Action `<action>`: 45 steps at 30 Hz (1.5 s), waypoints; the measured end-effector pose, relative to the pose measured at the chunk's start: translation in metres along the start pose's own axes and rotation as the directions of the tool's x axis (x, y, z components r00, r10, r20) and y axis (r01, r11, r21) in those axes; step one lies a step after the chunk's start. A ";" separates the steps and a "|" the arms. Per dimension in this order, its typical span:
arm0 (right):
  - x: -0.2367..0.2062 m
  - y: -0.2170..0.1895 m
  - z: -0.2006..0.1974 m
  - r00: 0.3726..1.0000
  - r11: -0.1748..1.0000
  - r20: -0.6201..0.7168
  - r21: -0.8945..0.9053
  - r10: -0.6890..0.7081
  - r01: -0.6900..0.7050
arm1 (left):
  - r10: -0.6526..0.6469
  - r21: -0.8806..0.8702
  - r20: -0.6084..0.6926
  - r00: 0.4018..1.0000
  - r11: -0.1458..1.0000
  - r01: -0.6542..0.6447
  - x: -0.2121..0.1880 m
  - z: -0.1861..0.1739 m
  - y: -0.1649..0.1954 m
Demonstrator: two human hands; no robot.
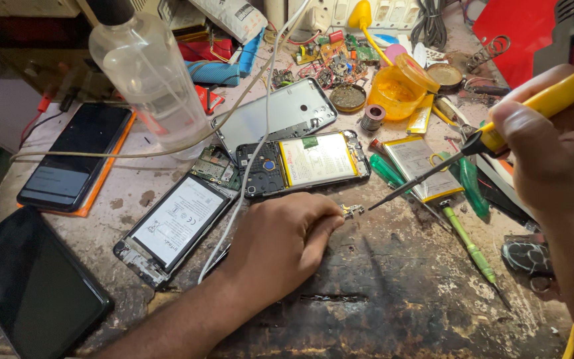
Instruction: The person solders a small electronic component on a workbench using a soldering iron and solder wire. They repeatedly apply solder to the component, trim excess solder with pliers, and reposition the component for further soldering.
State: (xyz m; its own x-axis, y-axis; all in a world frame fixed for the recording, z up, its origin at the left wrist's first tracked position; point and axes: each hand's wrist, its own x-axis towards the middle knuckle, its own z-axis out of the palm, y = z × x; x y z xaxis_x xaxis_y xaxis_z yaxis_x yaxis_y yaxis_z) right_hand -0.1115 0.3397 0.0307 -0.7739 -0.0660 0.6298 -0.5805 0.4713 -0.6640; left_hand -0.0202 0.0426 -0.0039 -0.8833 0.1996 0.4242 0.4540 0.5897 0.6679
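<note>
Soldering iron (473, 149) gripped in right hand (553, 159), left hand (280, 242) pinching one small metal part (352, 211), two opened phones (303, 163)

Under my left hand (280, 242) a small metal component (352, 211) lies flat on the scorched desk (393, 292), pinned at my fingertips. My right hand (556, 156) holds a yellow-handled soldering iron (473, 149) slanting down-left, its dark tip just beside the component.

Two dark phone screens (71, 156) lie left; white battery label (179, 219) between.
</note>
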 end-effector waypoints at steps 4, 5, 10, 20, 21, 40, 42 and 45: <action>-0.002 -0.009 0.004 1.000 1.000 0.010 -0.018 -0.020 0.020 | -0.053 -0.060 -0.008 0.999 0.997 0.052 0.003 0.002 -0.001; -0.002 -0.012 0.005 1.000 0.999 0.008 -0.035 -0.020 0.021 | -0.063 -0.058 -0.002 0.998 0.996 0.063 0.003 0.002 -0.001; -0.001 -0.020 0.010 0.999 0.998 0.015 -0.039 -0.042 0.042 | -0.075 -0.041 -0.002 0.997 0.996 0.075 0.002 -0.002 0.002; -0.007 0.011 0.001 0.996 0.997 -0.047 0.026 -0.071 0.072 | -0.418 -0.327 0.177 0.891 0.829 0.454 0.014 0.000 -0.011; -0.007 0.018 -0.001 0.994 0.995 -0.068 0.048 -0.085 0.088 | -0.408 -0.463 0.204 0.890 0.761 0.455 0.016 -0.001 -0.016; -0.019 -0.060 0.050 0.772 0.811 0.325 -0.027 -0.546 0.585 | -0.289 -0.811 0.451 0.845 0.263 0.523 0.014 -0.004 -0.034; -0.021 -0.065 0.054 0.776 0.816 0.309 0.001 -0.550 0.578 | -0.278 -0.814 0.456 0.845 0.253 0.522 0.013 -0.004 -0.034; -0.026 -0.067 0.055 0.793 0.837 0.301 0.030 -0.529 0.547 | -0.270 -0.813 0.465 0.843 0.247 0.527 0.013 -0.003 -0.033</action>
State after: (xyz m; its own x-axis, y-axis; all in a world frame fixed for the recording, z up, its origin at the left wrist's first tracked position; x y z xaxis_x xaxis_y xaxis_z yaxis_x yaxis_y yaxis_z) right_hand -0.0666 0.2619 0.0371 -0.3830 -0.5665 0.7296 -0.9165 0.3317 -0.2236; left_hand -0.0466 0.0235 -0.0181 -0.9217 0.3730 -0.1070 -0.2587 -0.3851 0.8859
